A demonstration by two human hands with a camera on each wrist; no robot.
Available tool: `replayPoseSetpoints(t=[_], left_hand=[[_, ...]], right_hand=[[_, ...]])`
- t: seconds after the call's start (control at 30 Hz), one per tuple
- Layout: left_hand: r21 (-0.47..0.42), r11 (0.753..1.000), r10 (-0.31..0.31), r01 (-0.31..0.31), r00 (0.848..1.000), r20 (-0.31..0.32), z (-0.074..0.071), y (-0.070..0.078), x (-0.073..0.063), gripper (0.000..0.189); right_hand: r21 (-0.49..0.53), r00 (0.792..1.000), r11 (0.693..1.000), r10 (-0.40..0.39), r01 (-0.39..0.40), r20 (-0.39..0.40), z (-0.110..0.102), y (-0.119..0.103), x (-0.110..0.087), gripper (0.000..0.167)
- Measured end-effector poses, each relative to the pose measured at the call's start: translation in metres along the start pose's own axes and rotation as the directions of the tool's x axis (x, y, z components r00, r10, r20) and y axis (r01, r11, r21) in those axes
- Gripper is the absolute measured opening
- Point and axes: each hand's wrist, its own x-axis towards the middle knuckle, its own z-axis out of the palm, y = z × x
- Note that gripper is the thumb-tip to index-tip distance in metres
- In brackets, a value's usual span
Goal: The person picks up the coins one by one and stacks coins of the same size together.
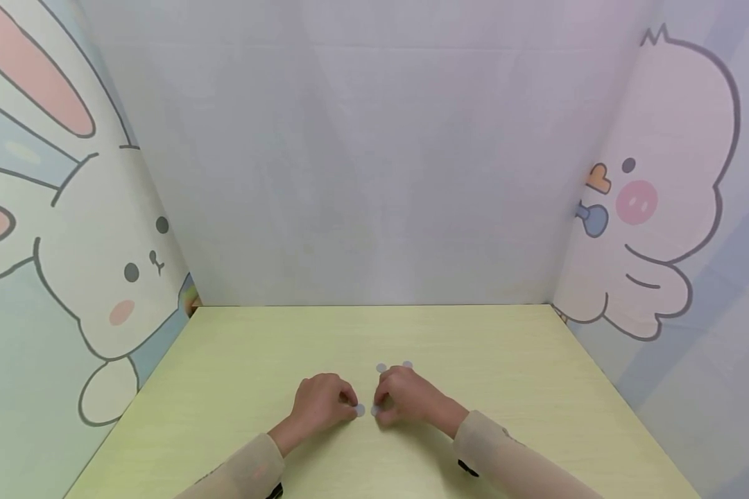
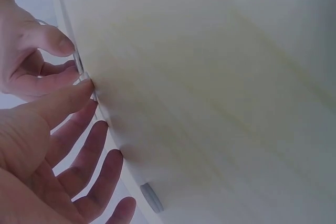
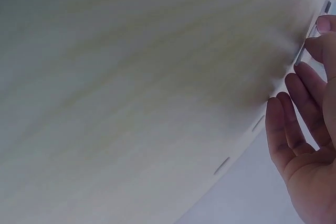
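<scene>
My left hand (image 1: 326, 402) pinches a small flat grey disc (image 1: 360, 410) by its edge, thumb against forefinger, low over the tabletop. Facing it, my right hand (image 1: 407, 396) holds a second grey disc (image 1: 375, 410) between thumb and fingertips. A narrow gap parts the two discs in the head view. Seen edge-on in the right wrist view, the right hand's disc (image 3: 300, 55) is thin and mostly covered by fingers. Just beyond the right hand lie two more grey discs, one at left (image 1: 381, 368) and one at right (image 1: 408, 364).
The pale yellow wooden table (image 1: 256, 339) runs back to a plain whitish curtain (image 1: 374, 173). Cloth with a printed rabbit (image 1: 118, 277) hangs along the left side. A printed chick (image 1: 668, 159) is on the right-hand cloth.
</scene>
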Motion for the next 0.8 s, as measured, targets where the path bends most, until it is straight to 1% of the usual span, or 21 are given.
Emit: replayPoseSetpoints(t=[0.23, 0.4, 0.57, 0.8], left_hand=[[-0.002, 1.0, 0.004, -0.004, 1.0, 0.002, 0.0, -0.001, 0.0, 0.014], [-0.01, 1.0, 0.001, -0.001, 1.0, 0.005, 0.0, -0.002, -0.001, 0.013], [-0.016, 1.0, 0.002, -0.002, 1.0, 0.002, 0.0, -0.001, -0.002, 0.014], [-0.013, 1.0, 0.005, -0.005, 1.0, -0.006, 0.0, -0.002, -0.001, 0.013]], right_hand=[[0.039, 0.999, 0.999, 0.007, -0.006, -0.034, 0.001, 0.0, 0.001, 0.008], [0.053, 0.998, 0.998, 0.029, -0.026, -0.051, 0.002, -0.002, 0.003, 0.007], [0.085, 0.997, 0.995, 0.054, -0.05, -0.053, 0.001, -0.006, 0.005, 0.008], [0.09, 0.997, 0.995, 0.052, -0.047, -0.049, 0.001, -0.01, 0.008, 0.011]])
